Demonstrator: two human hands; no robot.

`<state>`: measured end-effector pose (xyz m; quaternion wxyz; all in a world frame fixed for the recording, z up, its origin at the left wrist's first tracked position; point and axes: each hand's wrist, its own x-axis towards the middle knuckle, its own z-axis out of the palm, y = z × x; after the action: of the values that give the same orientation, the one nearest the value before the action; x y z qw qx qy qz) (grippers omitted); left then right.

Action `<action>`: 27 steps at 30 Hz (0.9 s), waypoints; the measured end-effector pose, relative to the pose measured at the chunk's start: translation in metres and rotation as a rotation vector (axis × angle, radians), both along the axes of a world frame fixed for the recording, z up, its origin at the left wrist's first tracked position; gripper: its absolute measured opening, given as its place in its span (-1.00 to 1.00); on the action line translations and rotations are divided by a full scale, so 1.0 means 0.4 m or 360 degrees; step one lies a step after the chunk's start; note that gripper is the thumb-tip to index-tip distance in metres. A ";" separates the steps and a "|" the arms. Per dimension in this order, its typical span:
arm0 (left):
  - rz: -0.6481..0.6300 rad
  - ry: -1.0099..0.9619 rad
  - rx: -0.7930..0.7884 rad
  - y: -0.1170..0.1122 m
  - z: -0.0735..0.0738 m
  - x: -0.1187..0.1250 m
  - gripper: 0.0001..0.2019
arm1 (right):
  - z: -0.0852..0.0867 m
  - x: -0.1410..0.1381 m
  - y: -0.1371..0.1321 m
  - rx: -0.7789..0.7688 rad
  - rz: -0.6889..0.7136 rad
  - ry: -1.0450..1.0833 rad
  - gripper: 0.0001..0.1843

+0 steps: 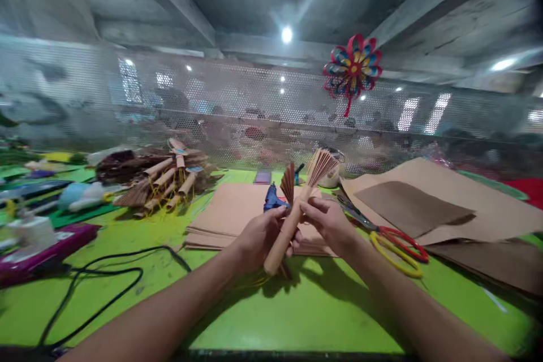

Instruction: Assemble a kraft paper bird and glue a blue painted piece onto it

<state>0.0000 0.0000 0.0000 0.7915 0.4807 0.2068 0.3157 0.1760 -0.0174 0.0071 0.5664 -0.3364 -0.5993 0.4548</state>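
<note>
A rolled brown paper tube (280,243) slants between my two hands, with a pale pleated paper fan (321,167) spreading from its upper end. My left hand (262,236) is closed around the tube's lower part. Beside the tube, above my left fingers, stands a darker brown pleated fan (288,182); how it is held cannot be made out. With its fingers pinched, my right hand (330,223) grips the tube just below the pale fan. Directly behind my left hand is a blue glue gun (272,198), partly hidden. A stack of brown paper sheets (227,209) lies beneath and behind the hands.
Scissors (401,246) with red and yellow handles lie to the right, by large brown paper sheets (424,198). Several similar tubes (165,181) are piled at left. A black cord (127,254) loops over the green table (271,322). Behind stands a perforated screen (237,90).
</note>
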 end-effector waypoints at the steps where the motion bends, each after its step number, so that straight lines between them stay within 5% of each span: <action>1: 0.0006 0.0004 -0.0001 -0.002 0.000 0.000 -0.55 | -0.003 0.003 0.001 0.0000 -0.0002 -0.0002 -0.63; 11: 0.0333 0.0189 0.0114 0.007 -0.029 0.006 -0.59 | -0.008 0.019 0.019 0.0091 -0.0205 -0.0145 -0.65; 27: 0.0351 0.0276 0.0347 -0.011 -0.028 0.009 -0.57 | 0.011 0.014 0.006 0.0110 -0.0328 -0.0272 -0.60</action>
<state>0.0035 -0.0043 -0.0111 0.6745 0.5635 0.2903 0.3785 0.1817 -0.0150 0.0114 0.5683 -0.4140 -0.6229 0.3431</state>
